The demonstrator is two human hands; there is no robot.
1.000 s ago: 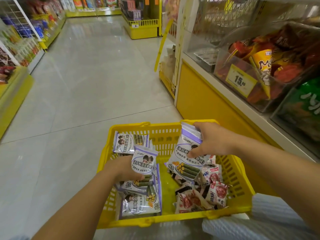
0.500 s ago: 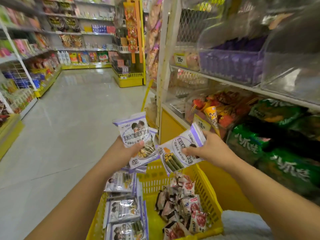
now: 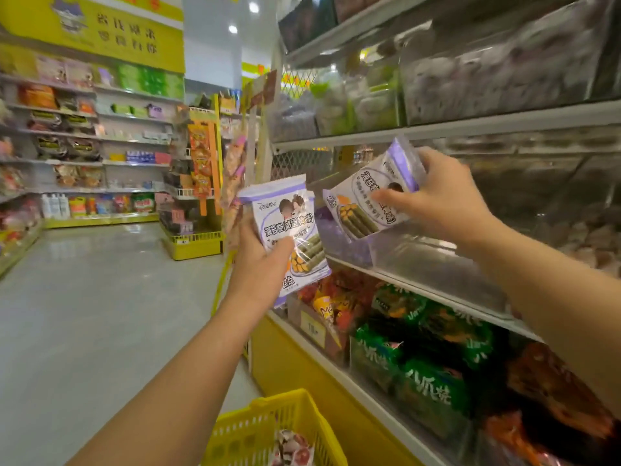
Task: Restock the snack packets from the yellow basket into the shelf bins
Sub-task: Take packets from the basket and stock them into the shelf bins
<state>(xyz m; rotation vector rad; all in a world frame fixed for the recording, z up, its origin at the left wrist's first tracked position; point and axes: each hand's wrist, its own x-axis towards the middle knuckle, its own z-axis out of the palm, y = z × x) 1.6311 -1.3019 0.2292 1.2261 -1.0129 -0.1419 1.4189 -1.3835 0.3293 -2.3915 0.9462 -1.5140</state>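
The left grip is wrapping round the lower half of an upright packet, purple and white, with the thumb lying across its printed face. Another edge is showing behind that packet, so whether this grip is holding one or more I cannot tell. Well below this grip, the yellow basket is sitting at the bottom of the view, with small red-printed packets lying inside.

Further right, a matching tilted packet is hanging down and to the left of the right grip. That grip is pinching it near its top end, thumb on the face and fingers curling behind. Just beneath this grip the clear bin on the shelf is standing open, with purple stock showing at its left end.

These packets are looking light, air-puffed and crinkly. The film is probably slippery and the rolls inside are likely brittle. Holding them by a sealed end or lightly across the flat faces seems wiser than squeezing the middle.
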